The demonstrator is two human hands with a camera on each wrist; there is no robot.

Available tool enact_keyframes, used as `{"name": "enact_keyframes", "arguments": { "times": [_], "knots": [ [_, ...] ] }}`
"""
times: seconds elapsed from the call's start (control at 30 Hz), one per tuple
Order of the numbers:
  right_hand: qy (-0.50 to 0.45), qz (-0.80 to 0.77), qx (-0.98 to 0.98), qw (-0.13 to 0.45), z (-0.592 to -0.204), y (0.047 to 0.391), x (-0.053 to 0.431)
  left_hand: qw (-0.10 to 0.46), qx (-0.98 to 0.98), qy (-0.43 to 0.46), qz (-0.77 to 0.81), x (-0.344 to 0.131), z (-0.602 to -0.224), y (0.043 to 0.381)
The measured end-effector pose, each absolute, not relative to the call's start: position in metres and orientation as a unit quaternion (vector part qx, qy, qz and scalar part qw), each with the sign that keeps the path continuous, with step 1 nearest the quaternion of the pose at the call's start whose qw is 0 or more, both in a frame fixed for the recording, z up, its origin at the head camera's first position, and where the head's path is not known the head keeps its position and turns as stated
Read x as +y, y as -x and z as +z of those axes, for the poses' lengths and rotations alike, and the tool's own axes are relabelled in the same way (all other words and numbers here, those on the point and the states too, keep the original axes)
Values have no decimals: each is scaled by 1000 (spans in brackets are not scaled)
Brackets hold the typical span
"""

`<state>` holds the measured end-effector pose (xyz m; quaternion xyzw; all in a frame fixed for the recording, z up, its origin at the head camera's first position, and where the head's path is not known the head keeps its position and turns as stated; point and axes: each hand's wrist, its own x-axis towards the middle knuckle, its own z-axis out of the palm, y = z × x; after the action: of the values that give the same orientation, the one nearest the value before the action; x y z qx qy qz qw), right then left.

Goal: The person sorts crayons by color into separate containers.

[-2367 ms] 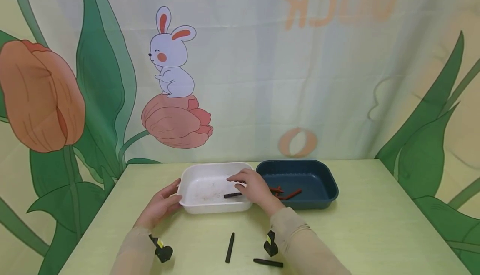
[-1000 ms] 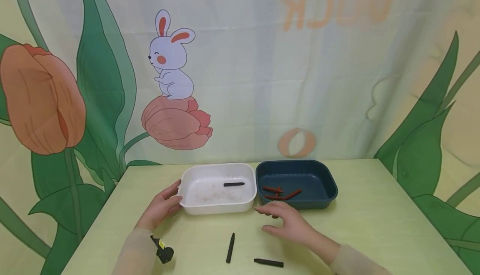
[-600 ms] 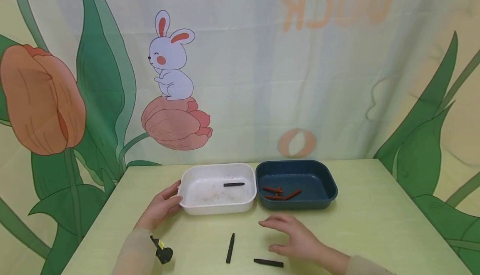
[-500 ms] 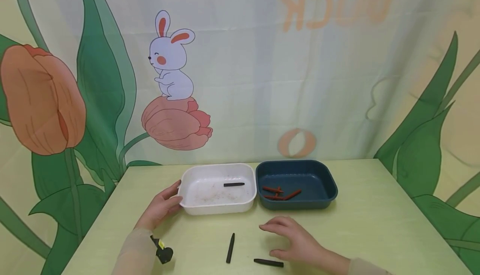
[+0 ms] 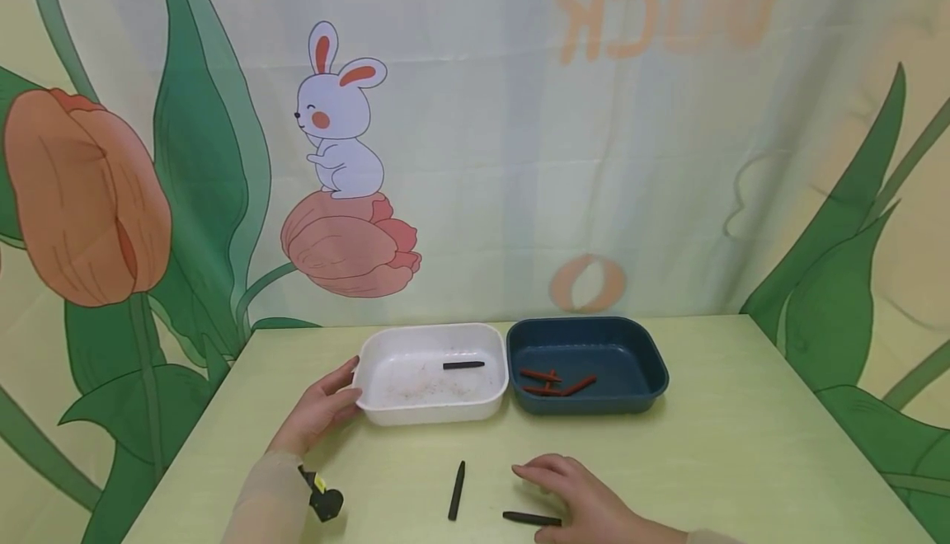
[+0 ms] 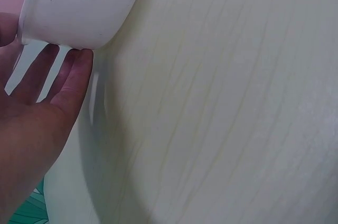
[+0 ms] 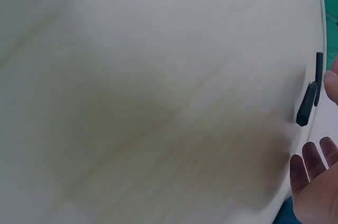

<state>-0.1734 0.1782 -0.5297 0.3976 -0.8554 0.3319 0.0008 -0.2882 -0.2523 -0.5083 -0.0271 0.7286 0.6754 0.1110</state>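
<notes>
My left hand [image 5: 317, 414] holds the left end of a white tray [image 5: 438, 415], thumb at the rim and fingers against the outer wall [image 6: 79, 12]. A black crayon [image 5: 463, 365] lies in that tray. On the table, another black crayon [image 5: 456, 490] points away from me. A third black crayon [image 5: 529, 518] lies crosswise, its right end overlapped by my right hand [image 5: 594, 504]. That hand hovers with thumb and fingers apart and nothing between them. In the right wrist view, fingers [image 7: 311, 166] and two crayons [image 7: 306, 105] show at the right edge.
A dark blue tray [image 5: 601, 405] stands against the white one's right side, with several red-brown crayons [image 5: 579, 385] in its left part. A printed curtain [image 5: 475, 157] hangs behind the table [image 5: 742, 445]. A small black device [image 5: 323, 499] sits at my left wrist.
My right hand has let go of a black crayon in the white tray, then drawn back toward me and down to the crosswise crayon. My left hand has stayed at the tray.
</notes>
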Motion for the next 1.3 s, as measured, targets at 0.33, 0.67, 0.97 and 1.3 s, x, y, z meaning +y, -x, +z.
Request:
{"name": "enact_keyframes", "arguments": {
  "times": [0.33,0.67,0.97,1.3],
  "knots": [
    [-402,334,-853,-8,-531,171,178,111,731,27,672,-253,-508,287],
    [-397,340,-852,-32,-536,173,174,111,734,31,669,-252,-507,286],
    [-375,360,-851,-74,-537,174,173,113,726,27,678,-252,-507,287],
    [-360,402,-834,-118,-535,177,169,111,723,28,682,-252,-509,288]
  ]
}}
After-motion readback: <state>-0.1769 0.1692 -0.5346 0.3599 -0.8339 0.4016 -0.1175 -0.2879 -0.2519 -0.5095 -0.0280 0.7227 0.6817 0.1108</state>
